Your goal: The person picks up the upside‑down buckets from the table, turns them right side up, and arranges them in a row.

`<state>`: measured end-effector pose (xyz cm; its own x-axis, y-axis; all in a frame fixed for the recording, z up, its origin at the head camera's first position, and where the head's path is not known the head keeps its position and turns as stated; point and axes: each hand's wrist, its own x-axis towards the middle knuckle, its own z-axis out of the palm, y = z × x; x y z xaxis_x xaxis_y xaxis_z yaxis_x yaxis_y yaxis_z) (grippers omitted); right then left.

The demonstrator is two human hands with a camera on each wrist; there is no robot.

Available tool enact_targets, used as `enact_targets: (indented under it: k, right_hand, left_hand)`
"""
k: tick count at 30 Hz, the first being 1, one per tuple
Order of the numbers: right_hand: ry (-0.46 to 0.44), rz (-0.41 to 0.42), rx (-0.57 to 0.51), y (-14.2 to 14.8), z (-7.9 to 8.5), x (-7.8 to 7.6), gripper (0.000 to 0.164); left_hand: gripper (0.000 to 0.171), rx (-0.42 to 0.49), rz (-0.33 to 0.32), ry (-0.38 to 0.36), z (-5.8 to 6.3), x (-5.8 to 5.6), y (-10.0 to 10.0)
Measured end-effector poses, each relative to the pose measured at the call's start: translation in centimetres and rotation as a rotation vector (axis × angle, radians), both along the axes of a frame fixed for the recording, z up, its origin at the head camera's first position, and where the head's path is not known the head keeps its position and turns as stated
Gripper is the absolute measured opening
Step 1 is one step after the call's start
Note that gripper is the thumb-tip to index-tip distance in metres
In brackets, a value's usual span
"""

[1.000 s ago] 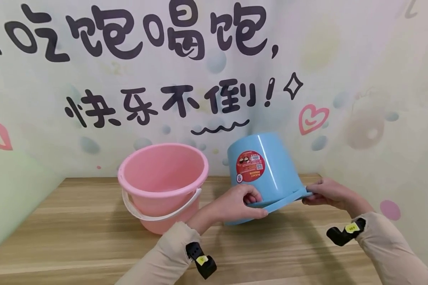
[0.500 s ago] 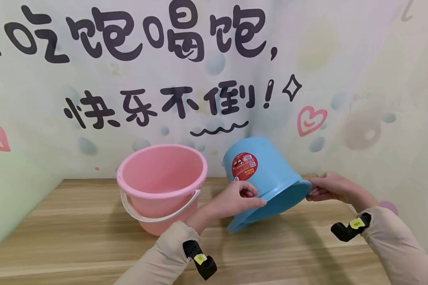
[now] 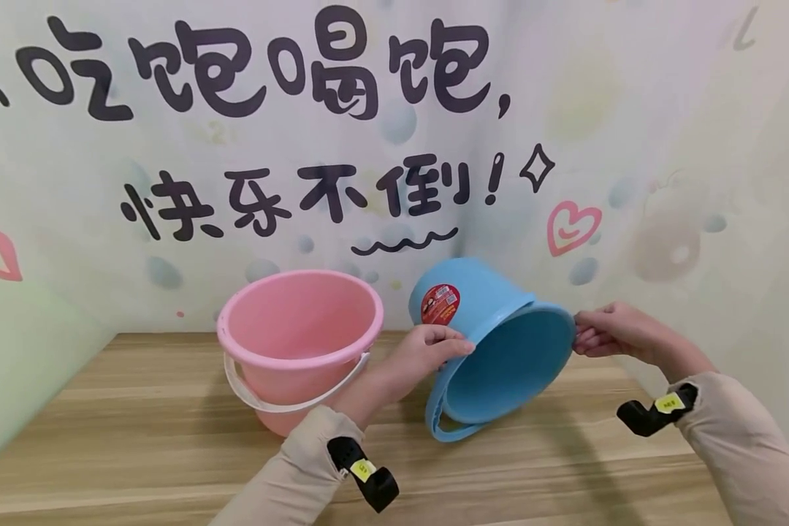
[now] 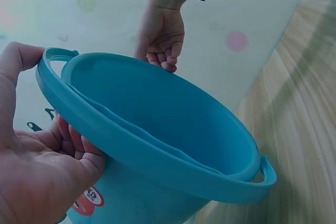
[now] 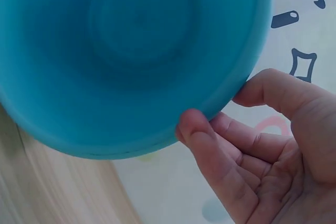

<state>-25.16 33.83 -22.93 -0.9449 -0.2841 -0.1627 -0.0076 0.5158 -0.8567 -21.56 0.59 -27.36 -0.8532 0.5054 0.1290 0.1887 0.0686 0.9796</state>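
A light blue plastic bucket (image 3: 480,281) is tipped on its side over the wooden table, its mouth facing the front right. A red round sticker (image 3: 440,304) shows on its wall, and its blue handle (image 3: 460,434) lies along the rim. My left hand (image 3: 424,358) holds the rim's left side, thumb at the handle's end and fingers curled beneath the rim in the left wrist view. On the opposite side, my right hand (image 3: 621,332) pinches the rim, as the right wrist view also shows (image 5: 262,145). The bucket's inside looks bare in the right wrist view.
Left of the blue bucket, a pink bucket (image 3: 302,310) stands upright with its white handle (image 3: 283,404) hanging down in front. The wooden table (image 3: 138,438) meets a printed wall cloth (image 3: 72,190) at the back.
The blue bucket has turned from nearly upside down onto its side, its mouth swinging up toward the front. Both hands have kept hold of the rim and risen slightly; the pink bucket stays put.
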Motion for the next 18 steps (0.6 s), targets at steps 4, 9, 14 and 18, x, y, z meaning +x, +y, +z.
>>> enact_targets:
  k: [4,9,14,18]
  right_hand:
    - [0.029,-0.018,0.023,-0.2,0.7,0.0,0.032]
    - [0.073,-0.039,0.044,-0.6,1.4,-0.2,0.033]
    - [0.104,-0.066,0.045,-1.0,1.8,-0.5,0.036]
    - [0.109,-0.087,0.058,-1.3,2.2,-0.8,0.035]
  left_hand:
    - [0.034,0.07,-0.008,-0.058,-0.2,-0.3,0.0]
    - [0.042,0.178,-0.033,-0.12,-0.1,-0.6,0.0]
    - [0.056,0.265,-0.055,-0.178,0.1,-0.6,0.0]
    - [0.058,0.333,-0.065,-0.223,0.2,-0.7,-0.1]
